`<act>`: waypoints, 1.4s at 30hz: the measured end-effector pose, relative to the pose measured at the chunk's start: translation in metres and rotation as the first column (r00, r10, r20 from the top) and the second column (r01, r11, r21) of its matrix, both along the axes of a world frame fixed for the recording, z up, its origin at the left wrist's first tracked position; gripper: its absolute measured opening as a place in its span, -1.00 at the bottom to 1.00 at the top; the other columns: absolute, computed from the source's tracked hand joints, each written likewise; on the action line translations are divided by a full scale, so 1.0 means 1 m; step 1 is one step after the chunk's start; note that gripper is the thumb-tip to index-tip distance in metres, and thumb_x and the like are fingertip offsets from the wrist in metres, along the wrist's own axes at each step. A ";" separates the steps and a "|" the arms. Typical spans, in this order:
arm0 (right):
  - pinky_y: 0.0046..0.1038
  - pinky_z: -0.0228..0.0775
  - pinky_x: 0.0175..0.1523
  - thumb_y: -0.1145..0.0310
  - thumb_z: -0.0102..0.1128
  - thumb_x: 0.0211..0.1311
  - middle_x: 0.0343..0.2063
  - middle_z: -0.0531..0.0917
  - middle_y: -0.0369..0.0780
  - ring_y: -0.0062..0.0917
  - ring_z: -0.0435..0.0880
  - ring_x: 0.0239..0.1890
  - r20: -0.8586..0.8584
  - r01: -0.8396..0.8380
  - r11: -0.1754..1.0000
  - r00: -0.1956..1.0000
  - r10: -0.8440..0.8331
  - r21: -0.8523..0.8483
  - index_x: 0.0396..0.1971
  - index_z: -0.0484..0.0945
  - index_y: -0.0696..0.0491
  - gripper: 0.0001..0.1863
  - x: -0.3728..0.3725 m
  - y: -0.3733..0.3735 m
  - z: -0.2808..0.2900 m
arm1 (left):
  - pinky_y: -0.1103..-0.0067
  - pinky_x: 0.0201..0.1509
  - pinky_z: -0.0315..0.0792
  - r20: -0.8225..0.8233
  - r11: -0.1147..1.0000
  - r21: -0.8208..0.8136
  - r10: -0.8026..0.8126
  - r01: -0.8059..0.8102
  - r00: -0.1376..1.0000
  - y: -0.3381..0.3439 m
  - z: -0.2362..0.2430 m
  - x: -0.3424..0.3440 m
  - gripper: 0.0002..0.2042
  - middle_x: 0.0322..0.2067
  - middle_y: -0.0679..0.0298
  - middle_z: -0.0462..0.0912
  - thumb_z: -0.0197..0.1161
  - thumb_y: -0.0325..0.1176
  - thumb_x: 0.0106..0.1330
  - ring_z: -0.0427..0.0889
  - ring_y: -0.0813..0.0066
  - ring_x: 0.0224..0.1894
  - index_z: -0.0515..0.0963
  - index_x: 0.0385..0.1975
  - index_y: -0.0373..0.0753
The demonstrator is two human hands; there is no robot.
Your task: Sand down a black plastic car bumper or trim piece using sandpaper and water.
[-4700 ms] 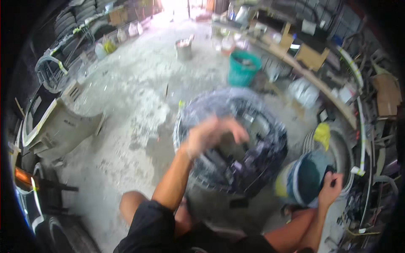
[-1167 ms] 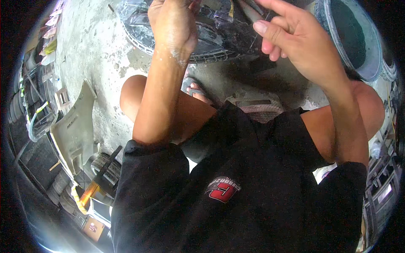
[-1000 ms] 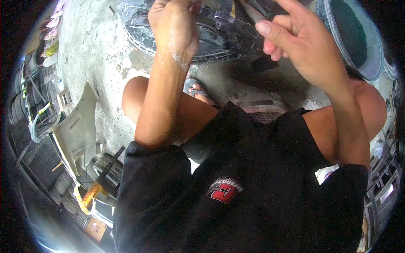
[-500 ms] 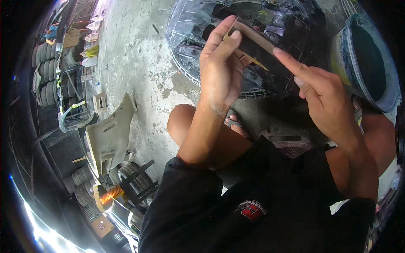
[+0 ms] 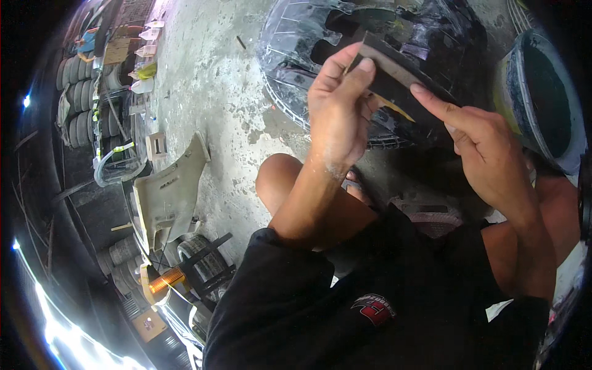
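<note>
Sheet (image 5: pixel 390 68), dark w/ brown band, btwn hands, over dark round obj. (image 5: pixel 288 58) L hand (image 5: pixel 338 108) pinches left end, thumb on top; R hand (image 5: pixel 490 139): index tip touches it, hold unclear. Prob. light, thin, flexible; grip by edges.

- stacked dark tyres (image 5: pixel 79 95) at the left;
- a pale, curved vehicle body panel (image 5: pixel 166 197) on the stained concrete floor (image 5: pixel 216 92);
- an orange lamp (image 5: pixel 166 280) near a treaded tyre (image 5: pixel 206 262);
- a yellow plastic bag (image 5: pixel 145 72) near white plastic containers (image 5: pixel 149 34);
- brown cardboard (image 5: pixel 116 51)
</note>
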State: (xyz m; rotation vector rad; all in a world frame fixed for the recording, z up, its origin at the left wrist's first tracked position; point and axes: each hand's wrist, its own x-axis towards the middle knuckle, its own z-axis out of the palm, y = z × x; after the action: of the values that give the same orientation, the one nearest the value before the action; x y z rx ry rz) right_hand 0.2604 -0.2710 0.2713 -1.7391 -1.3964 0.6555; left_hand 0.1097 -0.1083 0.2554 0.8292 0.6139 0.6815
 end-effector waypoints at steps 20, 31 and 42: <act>-0.61 0.25 -0.44 0.60 -0.12 0.47 -0.49 0.51 -0.30 -0.71 0.31 -0.59 -0.319 -0.153 0.985 0.940 0.121 -0.078 0.39 0.48 -0.10 -0.44 0.003 0.000 0.027 | 0.73 -0.42 0.39 -0.186 0.993 0.119 0.040 -0.018 0.982 0.005 0.020 -0.014 -0.64 -0.20 0.38 0.71 0.27 -0.54 0.43 0.61 0.72 -0.33 0.53 0.20 -0.24; -0.61 0.28 -0.48 0.59 -0.08 0.47 -0.14 0.75 -0.15 -0.67 0.38 -0.59 -0.343 -0.045 0.983 0.939 -0.020 -0.180 0.36 0.51 -0.07 -0.48 -0.008 -0.008 0.038 | 0.62 -0.11 0.63 -0.038 0.999 -0.032 -0.034 0.033 0.999 -0.006 0.004 -0.011 -0.63 -0.12 0.29 0.73 0.23 -0.53 0.48 0.72 0.59 -0.18 0.49 0.26 -0.24; -0.58 0.27 -0.46 0.61 -0.10 0.48 0.01 0.73 -0.08 -0.61 0.45 -0.52 -0.227 -0.040 0.988 0.974 0.005 -0.149 0.37 0.49 -0.08 -0.46 -0.010 -0.007 0.032 | 0.67 -0.23 0.62 0.023 0.998 -0.050 -0.027 0.028 0.999 -0.006 -0.007 -0.010 -0.63 -0.18 0.32 0.74 0.21 -0.53 0.49 0.72 0.63 -0.25 0.47 0.28 -0.24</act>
State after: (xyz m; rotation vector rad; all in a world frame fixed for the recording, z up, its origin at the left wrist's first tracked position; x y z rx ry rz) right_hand 0.2499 -0.2782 0.3036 -1.7065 -1.2363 0.9643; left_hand 0.1001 -0.1141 0.2481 0.7815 0.5962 0.6473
